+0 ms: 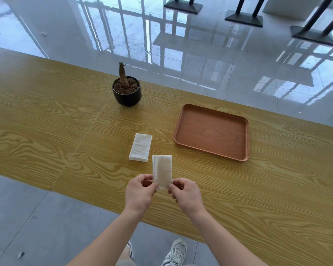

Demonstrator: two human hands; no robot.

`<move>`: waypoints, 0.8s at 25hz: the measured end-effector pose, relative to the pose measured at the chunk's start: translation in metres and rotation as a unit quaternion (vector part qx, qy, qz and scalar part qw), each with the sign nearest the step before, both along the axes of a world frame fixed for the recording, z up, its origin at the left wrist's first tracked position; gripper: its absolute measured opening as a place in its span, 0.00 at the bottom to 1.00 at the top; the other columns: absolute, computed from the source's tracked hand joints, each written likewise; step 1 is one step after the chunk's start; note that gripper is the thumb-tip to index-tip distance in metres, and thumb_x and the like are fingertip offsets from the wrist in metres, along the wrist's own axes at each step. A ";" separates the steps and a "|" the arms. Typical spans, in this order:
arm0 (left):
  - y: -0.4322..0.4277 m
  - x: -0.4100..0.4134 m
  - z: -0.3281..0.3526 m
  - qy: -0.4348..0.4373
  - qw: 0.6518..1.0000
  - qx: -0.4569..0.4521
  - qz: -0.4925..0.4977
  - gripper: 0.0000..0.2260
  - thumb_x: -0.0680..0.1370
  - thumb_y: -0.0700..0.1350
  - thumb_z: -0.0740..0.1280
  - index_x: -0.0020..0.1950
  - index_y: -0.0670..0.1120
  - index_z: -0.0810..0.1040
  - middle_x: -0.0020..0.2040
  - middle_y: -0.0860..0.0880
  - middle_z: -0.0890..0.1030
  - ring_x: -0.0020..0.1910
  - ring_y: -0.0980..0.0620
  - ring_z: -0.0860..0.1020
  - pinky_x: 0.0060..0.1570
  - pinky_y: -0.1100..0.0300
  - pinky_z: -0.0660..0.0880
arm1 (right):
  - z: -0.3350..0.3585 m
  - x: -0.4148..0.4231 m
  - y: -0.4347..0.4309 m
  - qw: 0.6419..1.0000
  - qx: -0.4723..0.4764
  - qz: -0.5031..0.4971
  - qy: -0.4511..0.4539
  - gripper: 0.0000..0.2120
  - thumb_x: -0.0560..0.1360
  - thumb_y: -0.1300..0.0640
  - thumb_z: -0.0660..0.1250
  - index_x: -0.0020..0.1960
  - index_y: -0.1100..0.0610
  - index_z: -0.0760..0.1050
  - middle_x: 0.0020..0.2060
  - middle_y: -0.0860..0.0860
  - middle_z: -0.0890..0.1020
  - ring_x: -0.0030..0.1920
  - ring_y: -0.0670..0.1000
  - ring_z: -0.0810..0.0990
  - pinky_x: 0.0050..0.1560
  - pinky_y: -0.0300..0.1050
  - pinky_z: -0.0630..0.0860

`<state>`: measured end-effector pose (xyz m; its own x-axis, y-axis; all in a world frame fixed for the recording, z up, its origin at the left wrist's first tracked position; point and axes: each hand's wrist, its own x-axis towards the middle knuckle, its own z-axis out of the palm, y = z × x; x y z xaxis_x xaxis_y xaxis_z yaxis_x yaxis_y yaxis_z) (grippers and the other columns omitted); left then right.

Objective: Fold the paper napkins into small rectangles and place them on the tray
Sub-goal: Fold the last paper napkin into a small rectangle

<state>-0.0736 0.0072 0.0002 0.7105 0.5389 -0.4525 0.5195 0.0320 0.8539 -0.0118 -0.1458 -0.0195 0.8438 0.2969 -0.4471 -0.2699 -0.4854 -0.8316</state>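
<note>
The napkin (162,170), likely light, limp and easily torn, is pinched at its lower corners by the left hand (138,191) and right hand (186,193). Edges are best gripped gently.

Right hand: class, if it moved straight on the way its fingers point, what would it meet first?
Probably the left hand: the right hand points leftward across the napkin both hold, and the left fingers sit just beyond it, though depth is unclear.

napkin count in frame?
2: one napkin pinched between left hand and right hand; one napkin pile on the table, left of the tray, possibly several sheets. Tray holds none.
</note>
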 end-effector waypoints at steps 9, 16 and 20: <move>0.062 0.027 0.005 -0.011 1.000 0.011 0.003 0.06 0.73 0.39 0.75 0.46 0.49 0.85 0.37 0.49 0.87 0.37 0.50 0.85 0.44 0.51 0.83 | 0.008 0.023 0.065 0.999 -0.036 -0.013 -0.038 0.04 0.74 0.52 0.74 0.43 0.52 0.84 0.34 0.47 0.84 0.34 0.45 0.79 0.43 0.52 0.81; 0.111 0.058 0.002 0.024 0.998 0.046 -0.040 0.07 0.72 0.40 0.75 0.44 0.53 0.82 0.37 0.49 0.85 0.38 0.48 0.84 0.46 0.49 0.82 | 0.006 0.037 0.113 0.995 -0.065 -0.072 -0.012 0.04 0.74 0.54 0.75 0.44 0.54 0.83 0.34 0.48 0.84 0.35 0.48 0.79 0.46 0.54 0.81; 0.122 0.075 -0.005 0.044 0.997 0.063 -0.032 0.05 0.73 0.42 0.75 0.48 0.48 0.84 0.38 0.49 0.84 0.39 0.48 0.83 0.46 0.49 0.81 | -0.001 0.051 0.129 0.994 -0.070 -0.079 0.000 0.04 0.73 0.54 0.75 0.44 0.55 0.83 0.36 0.49 0.85 0.36 0.47 0.80 0.47 0.53 0.80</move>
